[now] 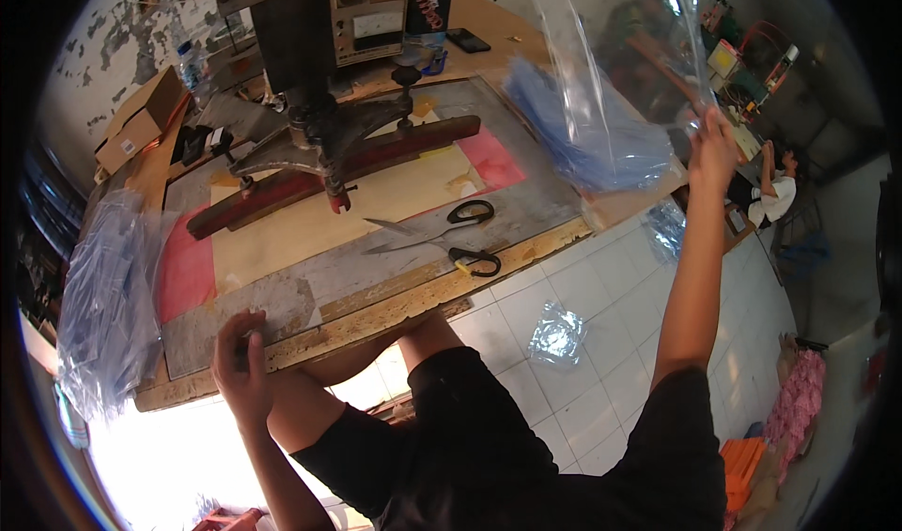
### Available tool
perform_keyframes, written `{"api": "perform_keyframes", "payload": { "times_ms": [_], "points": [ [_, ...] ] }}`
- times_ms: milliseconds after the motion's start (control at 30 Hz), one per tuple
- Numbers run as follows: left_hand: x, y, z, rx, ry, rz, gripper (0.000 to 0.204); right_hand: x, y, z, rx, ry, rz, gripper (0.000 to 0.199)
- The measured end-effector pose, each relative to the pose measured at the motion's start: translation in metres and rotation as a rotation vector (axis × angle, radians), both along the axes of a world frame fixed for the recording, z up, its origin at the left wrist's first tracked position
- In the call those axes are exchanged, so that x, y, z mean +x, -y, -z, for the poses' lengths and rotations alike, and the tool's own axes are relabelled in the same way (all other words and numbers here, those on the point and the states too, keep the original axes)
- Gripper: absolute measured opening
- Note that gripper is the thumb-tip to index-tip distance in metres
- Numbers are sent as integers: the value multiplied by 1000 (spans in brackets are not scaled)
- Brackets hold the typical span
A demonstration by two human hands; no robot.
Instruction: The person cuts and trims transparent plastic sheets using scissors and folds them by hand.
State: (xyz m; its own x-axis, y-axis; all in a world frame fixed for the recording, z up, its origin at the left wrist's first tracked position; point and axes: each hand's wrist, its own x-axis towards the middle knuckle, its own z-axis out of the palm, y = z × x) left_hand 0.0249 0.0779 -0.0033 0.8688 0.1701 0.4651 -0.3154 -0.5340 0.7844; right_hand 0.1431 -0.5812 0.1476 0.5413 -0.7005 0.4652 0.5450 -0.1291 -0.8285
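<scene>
Dark clothes [489, 493] at six o'clock, right hand [711, 155] at two gripping clear plastic [601, 70], left hand [242, 357] at eight loosely open, scissors [435, 240] on tabletop [376, 318].

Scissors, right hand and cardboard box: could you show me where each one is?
Scissors [438, 240], head view: around where the blades cross.
Right hand [712, 158], head view: middle of the hand.
Cardboard box [141, 125], head view: its side.
</scene>
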Motion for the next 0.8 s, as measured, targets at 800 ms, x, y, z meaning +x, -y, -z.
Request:
{"api": "perform_keyframes", "payload": {
  "times_ms": [800],
  "points": [
    [0, -4, -3, -47, -66, 2, 18, 66, 121, 67, -342, -546, 168, 17]
  ]
}}
